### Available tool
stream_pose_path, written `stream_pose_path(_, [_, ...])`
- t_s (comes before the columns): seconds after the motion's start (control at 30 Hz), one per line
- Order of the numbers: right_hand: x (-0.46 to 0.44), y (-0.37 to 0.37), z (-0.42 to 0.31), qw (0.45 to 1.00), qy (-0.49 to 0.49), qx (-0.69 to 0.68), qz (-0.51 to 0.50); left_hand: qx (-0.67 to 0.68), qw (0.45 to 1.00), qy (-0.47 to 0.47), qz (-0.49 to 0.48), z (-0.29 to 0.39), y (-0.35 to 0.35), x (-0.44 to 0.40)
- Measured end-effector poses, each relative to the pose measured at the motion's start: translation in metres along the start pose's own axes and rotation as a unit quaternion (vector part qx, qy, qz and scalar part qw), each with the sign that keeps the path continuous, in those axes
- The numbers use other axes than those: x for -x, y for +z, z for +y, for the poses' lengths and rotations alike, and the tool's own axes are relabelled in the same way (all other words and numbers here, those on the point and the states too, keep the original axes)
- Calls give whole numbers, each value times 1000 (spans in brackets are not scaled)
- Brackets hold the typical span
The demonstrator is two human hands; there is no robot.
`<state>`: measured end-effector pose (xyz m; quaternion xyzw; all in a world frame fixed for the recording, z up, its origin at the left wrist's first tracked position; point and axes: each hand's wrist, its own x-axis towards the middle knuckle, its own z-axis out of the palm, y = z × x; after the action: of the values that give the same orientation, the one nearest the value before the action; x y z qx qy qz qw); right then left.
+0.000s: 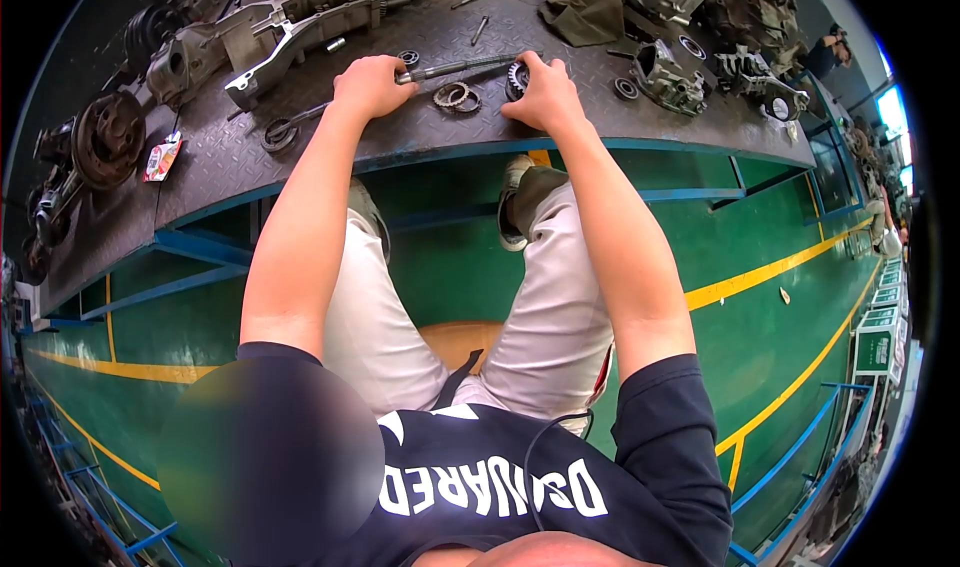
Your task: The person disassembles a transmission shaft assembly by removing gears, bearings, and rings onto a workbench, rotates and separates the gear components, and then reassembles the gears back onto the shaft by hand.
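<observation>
A long metal shaft (450, 69) lies slanted just over the workbench, and my left hand (370, 89) is wrapped round it. Its thinner end sticks out on the left, above a ring (280, 134) on the bench. My right hand (546, 91) is closed on a toothed gear (516, 80), thumb below and fingers above. The shaft's right end reaches the gear; whether it passes into the bore I cannot tell. Between my hands, on the near side of the shaft, rest two stacked rings (457, 98). A small bearing (408, 57) sits behind my left hand.
An opened gearbox housing (300, 35) stands back left, with a brake drum (108, 139) farther left. Two bolts (480, 30) lie at the back. To the right are a bearing (626, 88), a cast housing (668, 75) and a dark cloth (582, 15). The bench's blue edge (420, 154) runs before my knees.
</observation>
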<state>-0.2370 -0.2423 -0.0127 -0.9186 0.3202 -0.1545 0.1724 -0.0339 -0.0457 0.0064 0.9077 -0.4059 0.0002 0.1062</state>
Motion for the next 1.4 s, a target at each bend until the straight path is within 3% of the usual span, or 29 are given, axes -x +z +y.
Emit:
stream_pose_path(0.73, [-18,-8,23,990,52,-125,28,-23,1000,12,9,1,2,0])
stream_pose_path(0.87, [-26,-5,37,975,111,-189,22,-28,998,22,46,0,7,1])
stream_pose_path(1.17, [-22,-15,48,858,225,-461,-20,11,997,35,72,-6,6,5])
stream_pose_path(1.4, [-32,-16,92,698,263,-666,-3,39,988,99,115,-15,8,14])
